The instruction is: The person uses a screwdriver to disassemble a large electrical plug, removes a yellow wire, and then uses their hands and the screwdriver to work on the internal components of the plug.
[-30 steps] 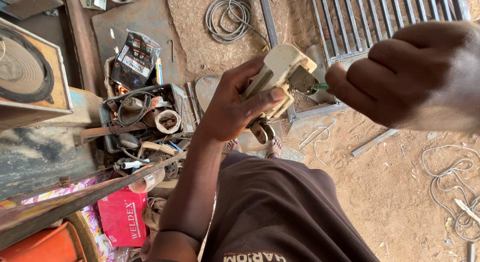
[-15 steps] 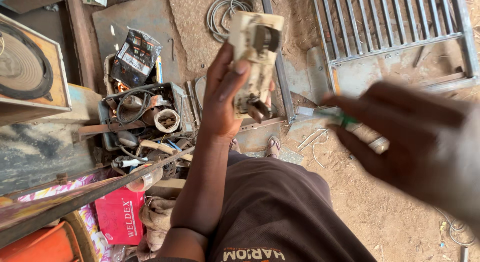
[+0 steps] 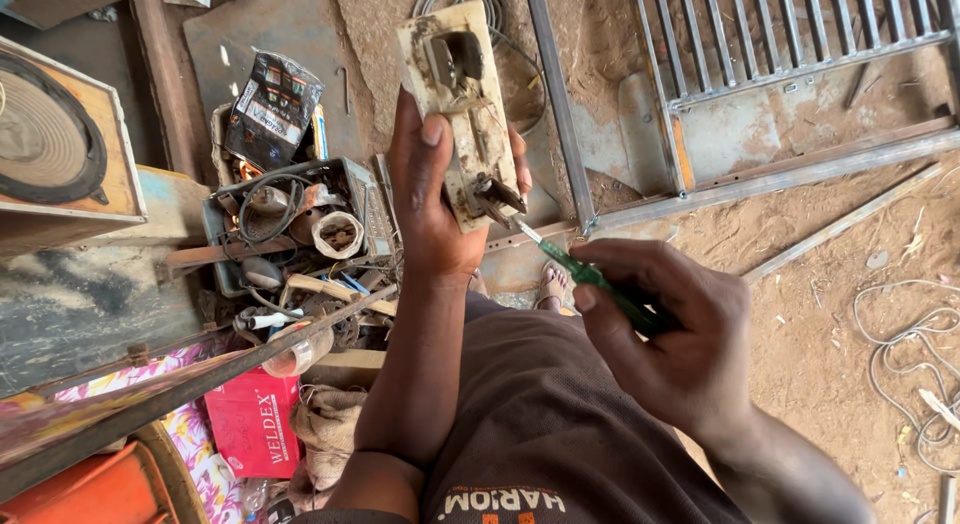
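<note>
Hands both occupied, seen from above against sandy ground. Left hand [image 3: 432,199] closed around a dirty cream switch plate [image 3: 460,109], held up lengthwise with its back side facing the camera; thumb lies along the left edge, fingertips [image 3: 520,164] wrap over the right edge. Dark fittings and metal terminals show on the plate's upper and lower parts. Right hand [image 3: 670,339] gripped on a green-handled screwdriver [image 3: 590,279]; fingers curled over the handle, shaft angled up and left. Blade tip sits at the metal terminal at the plate's lower end, touching or just short of it; cannot tell which.

Surroundings: plastic crate [image 3: 362,189] of cable, tape rolls and odd parts just left of the left forearm, a dark printed packet [image 3: 272,106] leaning on its far side. Red carton [image 3: 252,424] lower left, near a long metal bar [image 3: 200,374] running diagonally. Wooden speaker box [image 3: 60,149] at far left. Welded metal grille frame [image 3: 790,64] lies on the ground upper right. Loose white wire [image 3: 915,359] coiled at right edge. A sandalled foot [image 3: 552,284] visible between the two hands.
</note>
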